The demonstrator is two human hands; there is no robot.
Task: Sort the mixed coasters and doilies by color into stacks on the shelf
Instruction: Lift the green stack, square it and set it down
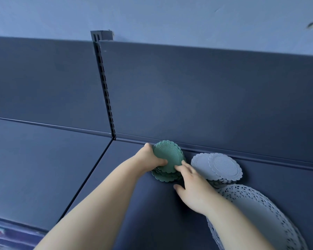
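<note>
Green scalloped coaster (pixel 167 155): tilted, gripped by the left hand (pixel 150 159) over the green stack (pixel 163 177) at the back of the shelf (pixel 116 195), seemingly for squaring by colour; right hand (pixel 193 188), fingers unclenched, steadies it beside the grey coasters (pixel 222 166).

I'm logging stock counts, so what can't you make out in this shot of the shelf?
Head view: the green coasters are partly covered by the left hand and right hand, so their count is unclear.
Lower layers of the grey coasters hide behind the right hand and the lace doilies.
Those doilies are crossed by the right forearm and cut off at the bottom edge.
Bottom-left corner: blurred, unreadable.
</note>
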